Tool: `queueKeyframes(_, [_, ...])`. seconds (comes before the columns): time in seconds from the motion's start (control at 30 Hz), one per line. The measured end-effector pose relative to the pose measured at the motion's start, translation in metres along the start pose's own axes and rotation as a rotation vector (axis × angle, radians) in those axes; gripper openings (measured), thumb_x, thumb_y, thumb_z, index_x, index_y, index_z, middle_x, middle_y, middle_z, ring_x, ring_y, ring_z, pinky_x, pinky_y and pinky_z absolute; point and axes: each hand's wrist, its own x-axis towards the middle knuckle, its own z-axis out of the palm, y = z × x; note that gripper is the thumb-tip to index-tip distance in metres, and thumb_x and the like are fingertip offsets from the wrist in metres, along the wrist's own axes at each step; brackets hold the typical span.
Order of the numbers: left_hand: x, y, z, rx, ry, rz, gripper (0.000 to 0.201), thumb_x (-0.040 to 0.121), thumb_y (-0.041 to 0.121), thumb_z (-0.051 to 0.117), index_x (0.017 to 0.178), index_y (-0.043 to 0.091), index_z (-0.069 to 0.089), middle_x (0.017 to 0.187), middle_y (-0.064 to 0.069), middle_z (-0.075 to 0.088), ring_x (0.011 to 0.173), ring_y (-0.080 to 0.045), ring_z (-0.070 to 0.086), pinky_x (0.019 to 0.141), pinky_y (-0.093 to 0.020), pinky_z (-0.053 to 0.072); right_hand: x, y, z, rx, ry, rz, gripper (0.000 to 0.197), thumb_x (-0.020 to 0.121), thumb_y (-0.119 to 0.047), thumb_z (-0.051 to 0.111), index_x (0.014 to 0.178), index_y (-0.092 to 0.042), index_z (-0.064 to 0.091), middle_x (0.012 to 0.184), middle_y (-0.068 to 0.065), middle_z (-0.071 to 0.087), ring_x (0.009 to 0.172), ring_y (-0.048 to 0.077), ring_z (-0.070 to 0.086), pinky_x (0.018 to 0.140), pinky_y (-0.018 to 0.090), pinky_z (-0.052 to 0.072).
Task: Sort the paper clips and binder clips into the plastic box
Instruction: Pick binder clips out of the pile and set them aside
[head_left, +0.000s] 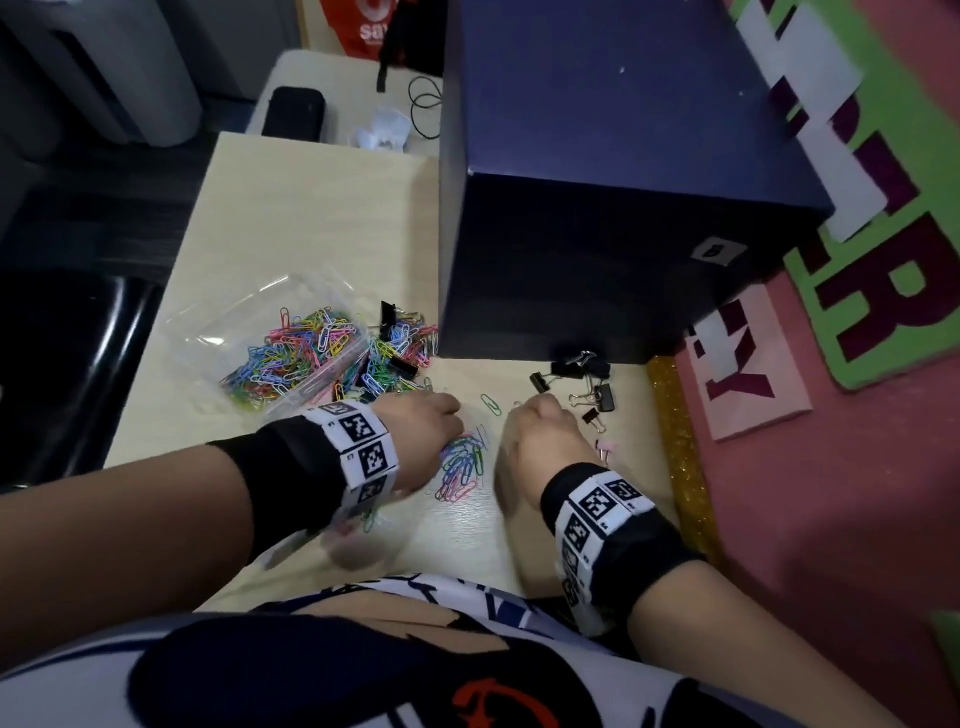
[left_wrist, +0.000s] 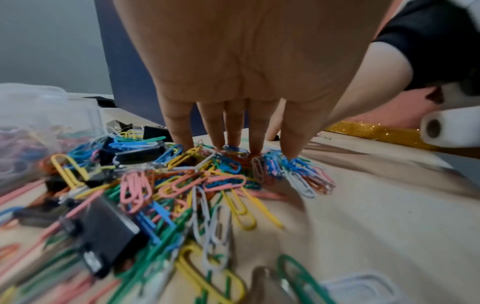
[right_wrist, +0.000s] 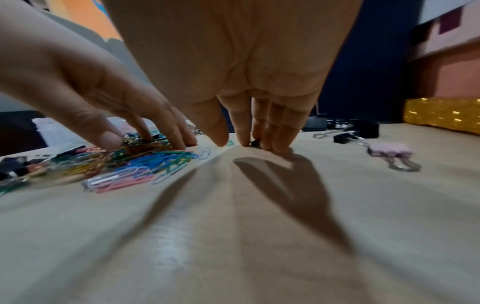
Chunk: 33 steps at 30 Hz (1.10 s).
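Paper clips (left_wrist: 223, 181) lie under the straight fingertips of the left hand (head_left: 423, 431), plastic box (head_left: 270, 343) just beyond it; right hand (head_left: 540, 431), fingers together, touches the desk (right_wrist: 259, 236) nearer the binder clips (head_left: 592, 384).

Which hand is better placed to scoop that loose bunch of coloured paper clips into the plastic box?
Left. The left hand already has its fingertips on the paper clips, and the plastic box sits on its side of the desk. The right hand rests on bare desk nearer the binder clips.

Coloured paper clips (head_left: 461, 464) heaped on desk; black binder clips (head_left: 582, 370) nr right; clear plastic box (head_left: 260, 332) left.
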Motion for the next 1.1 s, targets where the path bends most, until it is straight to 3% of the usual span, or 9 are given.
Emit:
queueKeyframes(0.1, [-0.009, 0.000, 0.000, 0.010, 0.029, 0.021, 0.044, 0.092, 0.031, 0.048, 0.134, 0.023, 0.047, 0.148, 0.001, 0.035, 0.130, -0.024, 0.040, 0.104, -0.041, 0.041, 0.003, -0.008, 0.001, -0.088, -0.022, 0.003, 0.047, 0.081, -0.004, 0.043, 0.128, -0.006, 0.045, 0.129, 0.009, 0.038, 0.118, 0.027, 0.039, 0.097, 0.035, 0.043])
queueKeyframes(0.27, [-0.020, -0.007, -0.003, 0.041, 0.041, -0.063, 0.047, 0.088, 0.031, 0.050, 0.134, 0.022, 0.044, 0.144, -0.002, 0.036, 0.130, -0.023, 0.039, 0.102, -0.045, 0.038, 0.014, -0.007, -0.004, -0.035, 0.015, 0.183, 0.055, 0.079, -0.003, 0.045, 0.133, -0.006, 0.040, 0.142, 0.008, 0.029, 0.128, 0.028, 0.032, 0.102, 0.038, 0.036])
queueKeyframes(0.4, [-0.029, -0.007, 0.002, 0.034, -0.038, 0.034, 0.055, 0.085, 0.034, 0.050, 0.139, 0.029, 0.039, 0.150, 0.003, 0.031, 0.135, -0.020, 0.034, 0.107, -0.044, 0.034, 0.019, -0.012, -0.002, -0.011, 0.052, -0.018, 0.062, 0.075, 0.005, 0.044, 0.135, -0.013, 0.042, 0.141, 0.005, 0.032, 0.125, 0.027, 0.034, 0.103, 0.035, 0.034])
queueKeyframes(0.5, [-0.034, -0.007, 0.001, -0.053, 0.011, 0.064, 0.051, 0.087, 0.032, 0.050, 0.138, 0.030, 0.042, 0.148, 0.007, 0.036, 0.134, -0.018, 0.036, 0.108, -0.042, 0.034, 0.021, -0.022, 0.005, -0.052, -0.002, -0.096, 0.054, 0.082, -0.001, 0.048, 0.134, -0.014, 0.041, 0.134, 0.007, 0.037, 0.121, 0.027, 0.037, 0.102, 0.035, 0.038])
queueKeyframes(0.67, [-0.048, -0.029, -0.007, -0.109, 0.119, -0.150, 0.034, 0.088, 0.025, 0.049, 0.121, 0.026, 0.055, 0.119, 0.001, 0.053, 0.113, -0.023, 0.050, 0.094, -0.039, 0.046, 0.030, -0.038, 0.003, -0.048, -0.001, -0.128, 0.048, 0.083, -0.002, 0.042, 0.130, -0.013, 0.046, 0.130, 0.009, 0.040, 0.122, 0.028, 0.038, 0.102, 0.037, 0.039])
queueKeyframes(0.83, [-0.066, -0.050, -0.011, -0.075, -0.009, -0.337, 0.025, 0.088, 0.029, 0.053, 0.111, 0.020, 0.056, 0.107, -0.004, 0.059, 0.098, -0.025, 0.059, 0.077, -0.034, 0.052, 0.047, -0.060, 0.000, 0.010, -0.014, -0.286, 0.058, 0.084, 0.003, 0.042, 0.138, -0.018, 0.041, 0.141, 0.002, 0.035, 0.130, 0.025, 0.034, 0.107, 0.037, 0.035])
queueKeyframes(0.97, [-0.081, -0.050, -0.006, -0.028, -0.140, -0.372, 0.055, 0.078, 0.049, 0.066, 0.122, 0.023, 0.045, 0.115, -0.004, 0.052, 0.102, -0.026, 0.058, 0.076, -0.036, 0.052, 0.058, -0.072, 0.003, -0.030, -0.099, -0.396, 0.085, 0.075, 0.012, 0.040, 0.150, -0.024, 0.021, 0.159, -0.009, 0.011, 0.142, 0.022, 0.020, 0.114, 0.038, 0.029])
queueKeyframes(1.03, [-0.085, -0.047, -0.002, -0.022, -0.187, -0.355, 0.066, 0.075, 0.050, 0.070, 0.128, 0.025, 0.038, 0.121, -0.004, 0.046, 0.104, -0.027, 0.057, 0.074, -0.036, 0.049, 0.059, -0.073, 0.004, -0.114, -0.083, -0.386, 0.078, 0.080, 0.008, 0.041, 0.149, -0.022, 0.022, 0.158, -0.005, 0.016, 0.139, 0.025, 0.025, 0.111, 0.039, 0.032])
queueKeyframes(1.1, [-0.085, -0.044, 0.003, -0.022, -0.202, -0.332, 0.065, 0.075, 0.046, 0.071, 0.127, 0.027, 0.037, 0.120, -0.005, 0.045, 0.101, -0.027, 0.058, 0.074, -0.037, 0.051, 0.057, -0.072, 0.004, -0.174, 0.028, -0.352, 0.056, 0.087, -0.002, 0.043, 0.141, -0.017, 0.034, 0.147, 0.003, 0.033, 0.128, 0.027, 0.036, 0.099, 0.039, 0.039])
